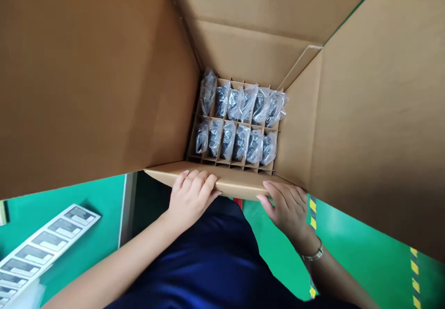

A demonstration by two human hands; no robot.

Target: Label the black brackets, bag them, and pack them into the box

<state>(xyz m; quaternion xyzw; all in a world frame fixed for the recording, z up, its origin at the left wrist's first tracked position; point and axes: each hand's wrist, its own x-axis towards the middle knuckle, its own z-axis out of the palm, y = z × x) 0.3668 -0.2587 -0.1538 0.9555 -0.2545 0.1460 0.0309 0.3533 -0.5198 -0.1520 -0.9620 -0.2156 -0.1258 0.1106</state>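
Note:
An open cardboard box (299,119) fills the upper view, its flaps spread outward. Inside, a cardboard divider grid (225,161) splits the bottom into two rows of cells. Clear plastic bags (227,140) with dark parts stand in the cells; what the parts are is hard to make out. My left hand (194,193) has its fingers curled over the near flap (239,186) of the box. Further right along this same flap, my right hand (287,207) grips with its thumb below and fingers on top.
At lower left, a strip of printed labels (50,240) lies on a green surface (93,193). A grey upright edge (128,207) stands beside it. Yellow-and-black tape (415,267) marks the green floor (361,249) on the right.

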